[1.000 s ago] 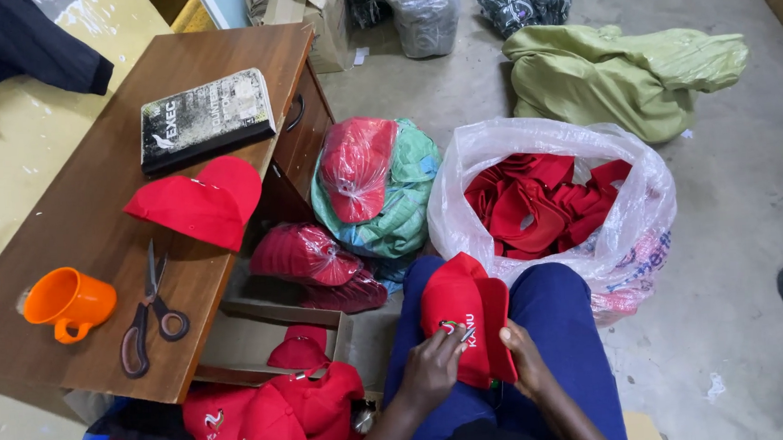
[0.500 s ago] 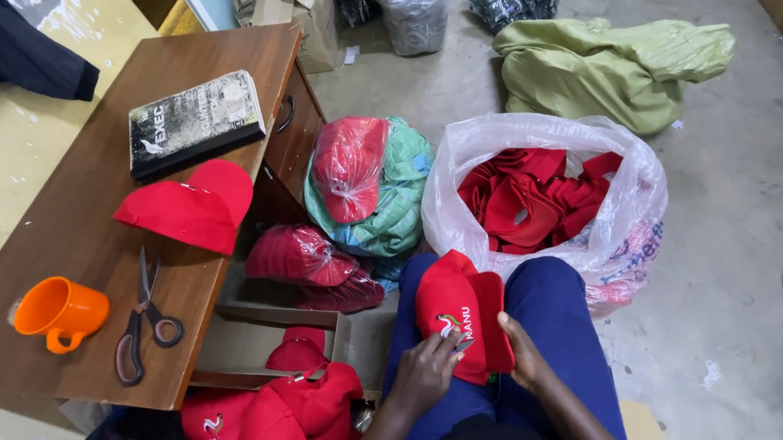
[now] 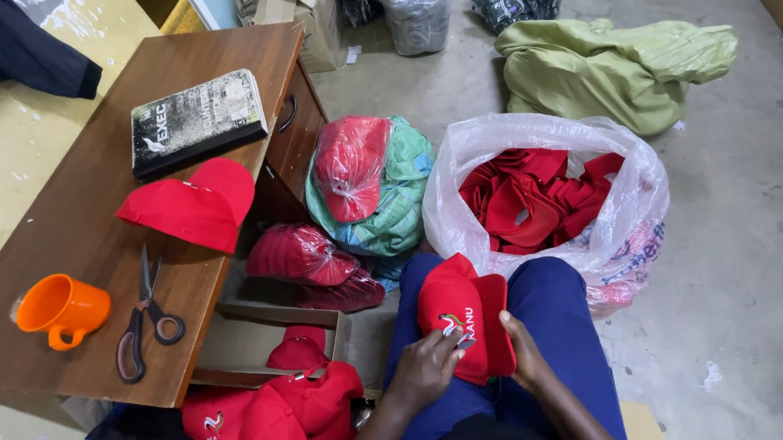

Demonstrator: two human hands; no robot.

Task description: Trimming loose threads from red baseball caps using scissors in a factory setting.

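Both hands [image 3: 470, 359] clasping red cap [image 3: 463, 310], lap-level

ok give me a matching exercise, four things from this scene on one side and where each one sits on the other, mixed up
Things:
1. orange mug
2. scissors
3. red cap
4. clear plastic bag

Places:
A. on the person's lap, in both hands
B. on the floor, full of red caps
C. near corner of the wooden table
D. on the table, between the mug and the table's edge

Pairs: 1-C, 2-D, 3-A, 4-B
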